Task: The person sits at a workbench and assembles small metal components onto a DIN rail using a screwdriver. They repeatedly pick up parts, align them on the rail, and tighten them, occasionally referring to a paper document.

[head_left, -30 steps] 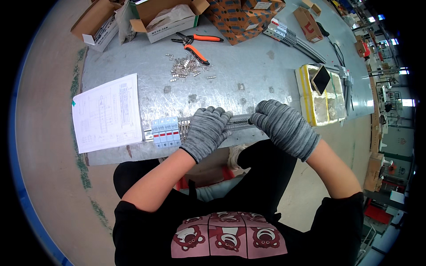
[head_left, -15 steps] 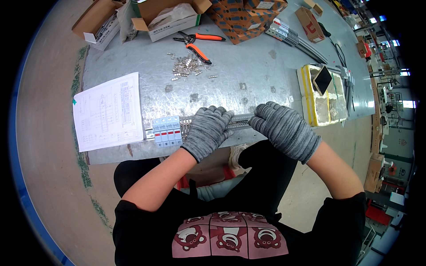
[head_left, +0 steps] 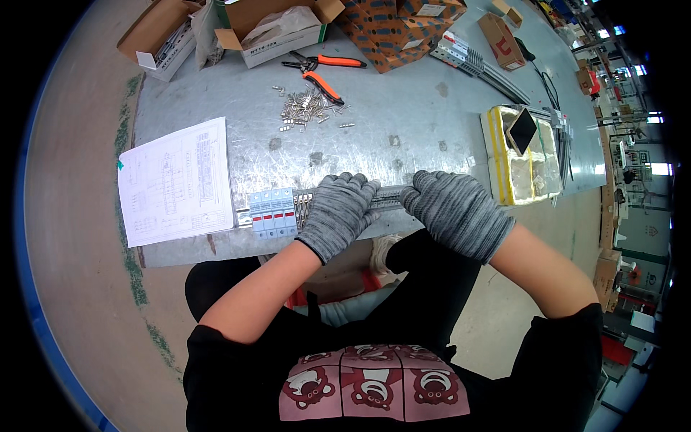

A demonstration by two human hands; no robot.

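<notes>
Grey metal surface (head_left: 403, 93) in a workshop, seen from above. Along its near edge lies a rail (head_left: 389, 198), with blue modules (head_left: 273, 214) toward its left end. My gloved left hand (head_left: 340, 209) is closed around the rail; my right hand (head_left: 455, 214) curls over its right part, and I cannot tell whether it grips anything. Papers (head_left: 176, 183) lie left, pliers (head_left: 322, 86) and metal bits (head_left: 304, 108) beyond, a foam box (head_left: 498, 155) right.

Bright light throws glare on the grey table (head_left: 392, 108); the view bends toward its rim, corners black.
</notes>
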